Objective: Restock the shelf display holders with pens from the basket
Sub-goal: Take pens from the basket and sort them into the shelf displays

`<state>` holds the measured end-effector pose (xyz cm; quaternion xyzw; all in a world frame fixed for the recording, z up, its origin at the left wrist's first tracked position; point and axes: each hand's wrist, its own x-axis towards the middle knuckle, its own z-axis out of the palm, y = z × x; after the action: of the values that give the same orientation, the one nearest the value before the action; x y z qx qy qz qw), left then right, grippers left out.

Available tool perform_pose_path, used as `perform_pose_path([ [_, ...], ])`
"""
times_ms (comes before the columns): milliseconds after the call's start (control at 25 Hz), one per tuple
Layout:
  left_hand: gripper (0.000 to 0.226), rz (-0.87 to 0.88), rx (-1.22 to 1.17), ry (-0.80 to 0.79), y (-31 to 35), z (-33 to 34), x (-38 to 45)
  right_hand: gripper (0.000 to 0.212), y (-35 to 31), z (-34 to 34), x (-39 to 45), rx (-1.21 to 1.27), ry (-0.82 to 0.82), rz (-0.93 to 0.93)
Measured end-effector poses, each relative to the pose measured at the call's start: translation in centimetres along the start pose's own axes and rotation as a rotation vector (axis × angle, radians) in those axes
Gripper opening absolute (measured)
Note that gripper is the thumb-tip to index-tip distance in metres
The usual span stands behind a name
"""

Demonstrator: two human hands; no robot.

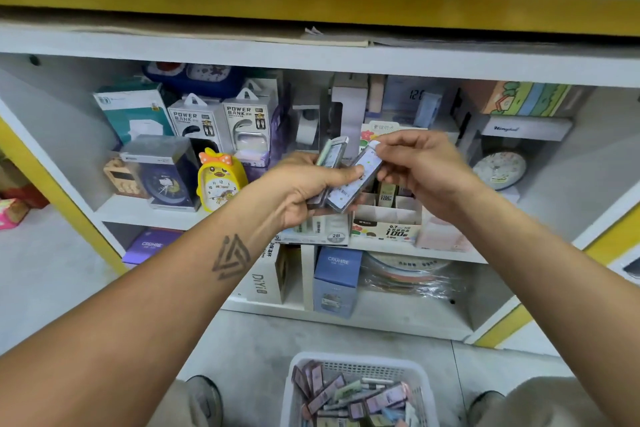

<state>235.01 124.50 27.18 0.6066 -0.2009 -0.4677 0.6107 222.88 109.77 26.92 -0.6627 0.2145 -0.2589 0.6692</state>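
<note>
Fanning from both hands (304, 187), flat translucent pen packs (353, 180) show pale lilac.

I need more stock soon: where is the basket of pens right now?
In the head view, the white basket sits on the floor at bottom centre, between the person's shoes, below the shelf unit.

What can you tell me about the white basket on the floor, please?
The white basket is plastic with a perforated, grid-like wall and rounded rim. It stands upright on the grey floor between the person's shoes, below the shelves, cut off by the frame's bottom edge. Flat packs in purple, green and pink lie jumbled inside. Neither hand touches it.
</note>
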Motion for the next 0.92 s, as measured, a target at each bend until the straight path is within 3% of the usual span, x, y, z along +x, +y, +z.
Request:
perform_pose_path([
  [120, 0.021, -0.01, 0.001, 0.143, 0.1, 0.4, 0.5, 0.013, -0.7, -2.3, 0.2, -0.129, 0.187, -0.061],
  [240, 0.016, -0.034, -0.061, 0.119, 0.3, 1.2, 0.8, 0.012, -0.5, -3.9, 0.3, -0.305, 0.273, -0.154],
  [400, 0.011, -0.092, -0.149, 0.097, 0.5, 2.0, 1.0, 0.01, 0.4, -4.6, 0.9, -0.729, 0.226, -0.271],
  [640, 0.031, -0.103, -0.099, 0.108, 0.3, 1.5, 1.1, 0.01, 1.3, -3.0, 0.7, -1.009, 0.125, -0.503],
  [920, 0.017, -0.078, -0.047, 0.121, 0.2, -0.2, 0.8, 0.013, 2.5, -1.1, 1.3, -1.326, 0.177, -0.692],
])
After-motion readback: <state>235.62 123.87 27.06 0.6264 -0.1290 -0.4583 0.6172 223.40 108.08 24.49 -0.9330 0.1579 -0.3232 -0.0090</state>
